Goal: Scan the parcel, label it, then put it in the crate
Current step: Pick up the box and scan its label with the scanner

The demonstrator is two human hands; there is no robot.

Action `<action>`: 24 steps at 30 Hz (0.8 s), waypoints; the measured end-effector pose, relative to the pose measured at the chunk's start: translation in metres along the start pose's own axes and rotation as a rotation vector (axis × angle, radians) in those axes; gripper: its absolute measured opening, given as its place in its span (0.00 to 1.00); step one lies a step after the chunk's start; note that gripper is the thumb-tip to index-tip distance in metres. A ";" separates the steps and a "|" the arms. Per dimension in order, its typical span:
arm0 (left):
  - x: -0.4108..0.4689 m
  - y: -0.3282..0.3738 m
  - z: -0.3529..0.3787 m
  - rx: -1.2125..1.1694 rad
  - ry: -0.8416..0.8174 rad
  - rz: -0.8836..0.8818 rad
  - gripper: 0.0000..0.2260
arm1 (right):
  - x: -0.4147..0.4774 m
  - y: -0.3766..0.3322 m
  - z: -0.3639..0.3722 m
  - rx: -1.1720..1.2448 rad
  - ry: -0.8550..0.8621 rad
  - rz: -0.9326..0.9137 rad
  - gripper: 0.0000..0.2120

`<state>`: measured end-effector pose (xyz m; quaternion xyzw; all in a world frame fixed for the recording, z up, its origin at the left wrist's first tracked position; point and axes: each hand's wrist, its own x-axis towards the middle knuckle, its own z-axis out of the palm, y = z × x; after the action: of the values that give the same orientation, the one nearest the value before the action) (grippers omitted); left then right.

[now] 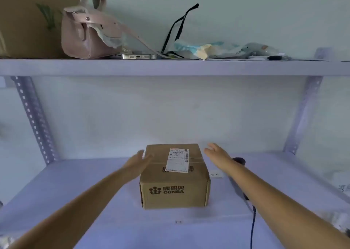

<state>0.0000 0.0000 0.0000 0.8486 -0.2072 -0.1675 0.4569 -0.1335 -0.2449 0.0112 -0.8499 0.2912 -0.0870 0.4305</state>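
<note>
While the taped cardboard parcel [175, 174] sits square on the shelf board [75, 191] before me, I spread both empty hands, left hand [137, 162] at its side, right hand [217, 154] just clear, judging it stiff, light, best clasped by opposite walls.

Shelf [94, 201] open L of parcel [175, 180]; scanner [239, 161] crowds R side.

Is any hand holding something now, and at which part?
Nothing is held. The left hand and right hand are open beside the box, one on each side.
</note>
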 end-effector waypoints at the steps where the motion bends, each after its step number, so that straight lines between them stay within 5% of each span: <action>1: 0.001 -0.007 0.005 -0.027 -0.057 -0.064 0.28 | -0.001 0.010 0.006 0.015 0.010 0.046 0.28; 5: -0.003 -0.054 0.017 -0.374 -0.264 -0.259 0.33 | -0.015 0.045 0.039 0.277 -0.118 0.198 0.21; 9: -0.003 -0.072 0.034 -0.625 -0.227 -0.261 0.20 | -0.020 0.053 0.057 0.564 -0.101 0.200 0.17; 15: 0.001 -0.080 0.043 -0.740 -0.186 -0.221 0.15 | -0.019 0.054 0.062 0.611 -0.135 0.219 0.17; 17: -0.003 -0.080 0.042 -0.759 -0.194 -0.188 0.19 | -0.020 0.056 0.063 0.613 -0.139 0.190 0.18; 21: -0.008 -0.083 0.036 -0.749 -0.256 -0.088 0.44 | -0.024 0.058 0.068 0.687 -0.103 0.036 0.19; 24: -0.012 -0.084 0.032 -0.792 -0.291 -0.043 0.46 | -0.028 0.060 0.073 0.774 -0.078 -0.065 0.24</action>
<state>-0.0085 0.0257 -0.0867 0.5793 -0.1715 -0.3617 0.7101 -0.1527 -0.2069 -0.0774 -0.6360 0.1935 -0.1717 0.7270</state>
